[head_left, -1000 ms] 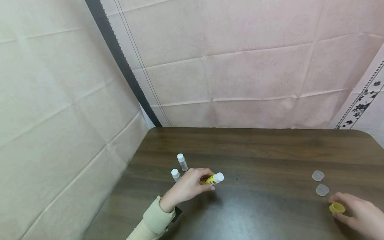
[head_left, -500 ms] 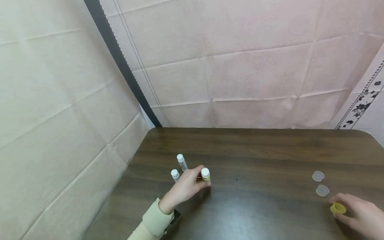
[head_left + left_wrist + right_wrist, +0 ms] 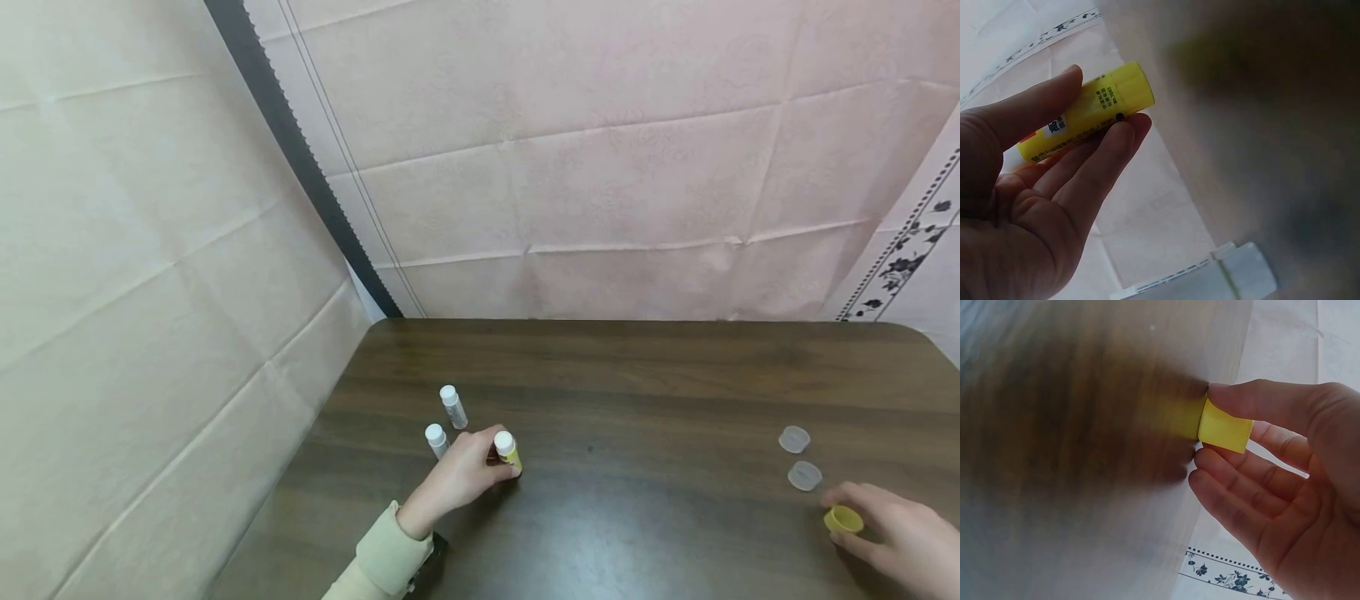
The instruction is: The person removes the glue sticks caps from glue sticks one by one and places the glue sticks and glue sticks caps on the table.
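My left hand (image 3: 467, 475) grips a yellow glue stick (image 3: 512, 458) between thumb and fingers, its white end up. In the left wrist view black and white print shows on the glue stick (image 3: 1094, 109), and its yellow end is close over the table. Beside that hand, two white glue sticks stand upright: one farther back (image 3: 454, 408), one partly hidden by the hand (image 3: 437, 439). Far to the right, my right hand (image 3: 896, 529) pinches a small yellow cap (image 3: 843, 518). The cap (image 3: 1225, 427) has its edge right at the tabletop in the right wrist view.
Two translucent round caps lie on the brown wooden table (image 3: 637, 375) just behind the right hand, one farther back (image 3: 794, 439) and one nearer (image 3: 805, 476). Pale cloth (image 3: 600, 183) hangs along the table's back edge, and another cloth (image 3: 150, 292) along its left side.
My left hand has turned the yellow glue stick from tilted rightward to nearly upright and brought it left, then slightly nearer. The right hand and its cap have barely moved.
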`<state>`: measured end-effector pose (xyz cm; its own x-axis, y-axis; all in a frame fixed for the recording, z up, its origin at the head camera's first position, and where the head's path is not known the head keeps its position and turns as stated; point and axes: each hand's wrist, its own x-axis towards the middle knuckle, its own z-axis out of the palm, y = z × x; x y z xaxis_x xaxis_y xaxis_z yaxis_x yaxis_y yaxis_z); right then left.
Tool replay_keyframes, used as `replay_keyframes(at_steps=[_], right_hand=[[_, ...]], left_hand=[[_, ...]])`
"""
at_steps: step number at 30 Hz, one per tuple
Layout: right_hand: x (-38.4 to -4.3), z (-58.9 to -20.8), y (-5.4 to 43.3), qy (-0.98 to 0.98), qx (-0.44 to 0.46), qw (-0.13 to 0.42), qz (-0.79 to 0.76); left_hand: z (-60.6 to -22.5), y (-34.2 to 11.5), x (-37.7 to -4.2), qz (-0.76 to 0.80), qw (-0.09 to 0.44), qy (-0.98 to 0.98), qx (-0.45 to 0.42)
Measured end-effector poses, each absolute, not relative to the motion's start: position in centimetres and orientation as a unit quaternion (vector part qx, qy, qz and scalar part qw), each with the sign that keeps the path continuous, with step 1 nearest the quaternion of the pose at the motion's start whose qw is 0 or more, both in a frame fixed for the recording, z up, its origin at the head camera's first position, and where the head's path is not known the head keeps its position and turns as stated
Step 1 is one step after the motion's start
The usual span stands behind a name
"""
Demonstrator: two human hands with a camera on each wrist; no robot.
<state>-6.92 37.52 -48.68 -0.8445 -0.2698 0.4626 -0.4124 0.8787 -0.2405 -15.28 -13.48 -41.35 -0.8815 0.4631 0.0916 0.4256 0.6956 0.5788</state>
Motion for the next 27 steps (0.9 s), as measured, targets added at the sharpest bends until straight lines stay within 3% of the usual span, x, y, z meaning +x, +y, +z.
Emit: replay_keyframes(at_steps=[10,19,27], right_hand=[[-6.91,-48.77,37.38,-0.936,0.190,0.233,0.184],[-6.54,-48.91,37.54,-0.954,0.170,0.191,0.154],[-6.01,-48.20,37.47,-0.951,0.159,0.201,0.170]], left_hand=[[-41.89,-13.80,-15.50,0.312,0.050,0.919,0.236],[-42.30,-13.88,-14.73,0.308,0.063,0.922,0.225],[-41.99,-13.44,-15.00,0.312,0.063,0.919,0.234]])
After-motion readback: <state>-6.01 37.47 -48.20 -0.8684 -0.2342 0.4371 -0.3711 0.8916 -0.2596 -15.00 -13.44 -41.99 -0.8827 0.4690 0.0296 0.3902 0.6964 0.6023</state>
